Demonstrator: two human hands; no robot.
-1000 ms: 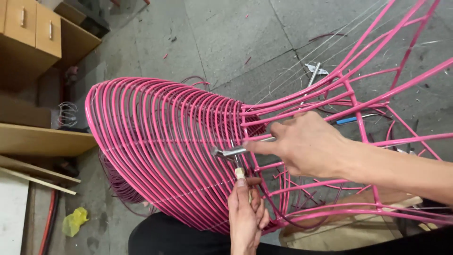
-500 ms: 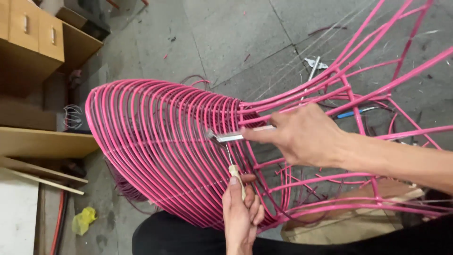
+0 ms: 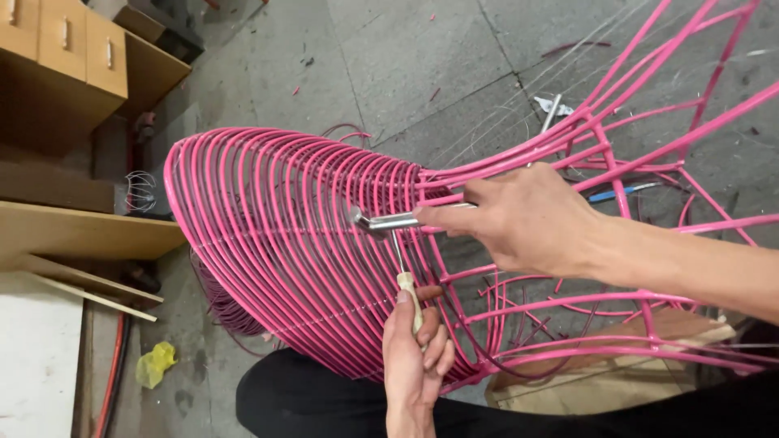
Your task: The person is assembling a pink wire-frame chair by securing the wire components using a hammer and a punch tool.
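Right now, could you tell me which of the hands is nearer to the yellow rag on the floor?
Left. The left hand grips a wooden-handled tool low on the pink frame, closer to the yellow rag; the right hand is higher, farther away.

Head-worn camera, single view, looking steeply down from above the hands.

Pointed at the concrete floor [image 3: 422,73] past a pink wire chair frame [image 3: 276,235] filling the middle of the picture. Close enough for the left hand [image 3: 414,357] to rise from the bottom edge and the right hand [image 3: 519,219] to enter with its forearm from the right edge. Dark trousers [image 3: 308,397] directly beneath the lens at the bottom edge. Wooden drawer cabinet [image 3: 65,49] at the upper left corner, plank shelf [image 3: 73,231] along the left edge. No second view to overlap with.
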